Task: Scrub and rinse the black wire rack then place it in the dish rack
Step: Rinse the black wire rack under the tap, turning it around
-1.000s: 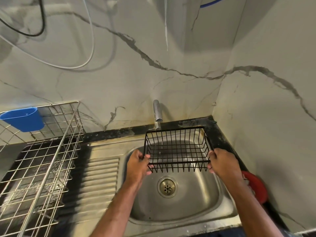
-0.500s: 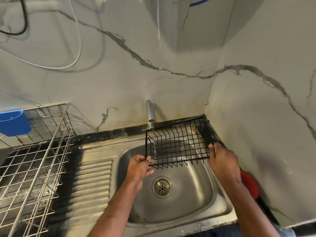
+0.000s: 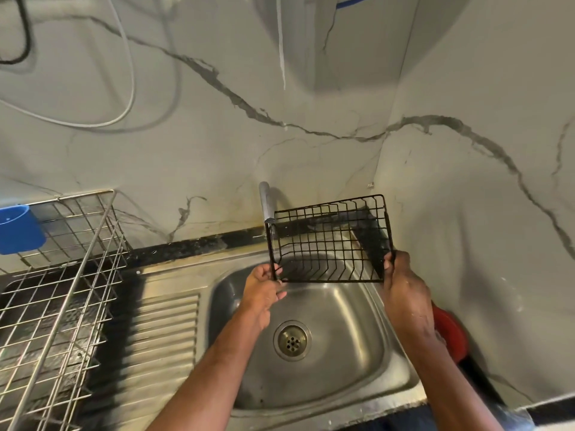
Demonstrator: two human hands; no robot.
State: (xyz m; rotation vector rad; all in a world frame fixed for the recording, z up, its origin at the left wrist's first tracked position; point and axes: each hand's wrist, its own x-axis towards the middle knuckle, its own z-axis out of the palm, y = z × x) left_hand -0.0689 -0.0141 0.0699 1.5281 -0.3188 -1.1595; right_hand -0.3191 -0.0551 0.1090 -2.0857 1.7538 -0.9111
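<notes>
The black wire rack (image 3: 329, 241) is held tilted above the steel sink (image 3: 351, 377), its right end raised toward the wall corner. My left hand (image 3: 263, 289) pinches its lower left corner. My right hand (image 3: 404, 287) grips its right end. The faucet (image 3: 266, 202) stands just behind the rack's left edge, and a thin stream of water falls past that edge. The silver wire dish rack (image 3: 62, 293) stands on the counter to the left.
A blue plastic cup (image 3: 17, 228) hangs on the dish rack's back left. A red round object (image 3: 449, 331) lies right of the sink, behind my right forearm. The ribbed drainboard (image 3: 168, 334) lies between sink and dish rack. Marble walls close the back and right.
The rack has been lifted and tipped, its right end rising toward the wall. Both hands kept their hold and rose with it.
</notes>
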